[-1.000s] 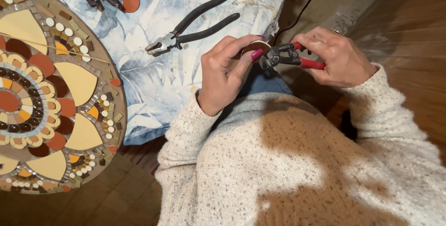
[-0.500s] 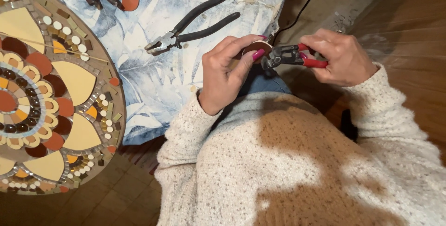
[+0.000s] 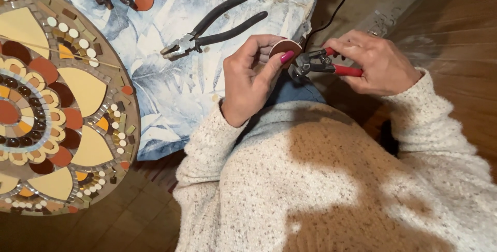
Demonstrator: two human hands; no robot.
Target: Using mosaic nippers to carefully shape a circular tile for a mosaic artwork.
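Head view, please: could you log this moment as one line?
left hand: holds brown tile disc | right hand: grips red-handled nippers at disc edge | black pliers: on cloth

We see a small round brown tile piece (image 3: 284,48), pinched edge-on at centre right, tilted. Red-handled nippers (image 3: 322,63) lie roughly horizontal just right of it, dark head touching the tile's right edge, handles pointing right.
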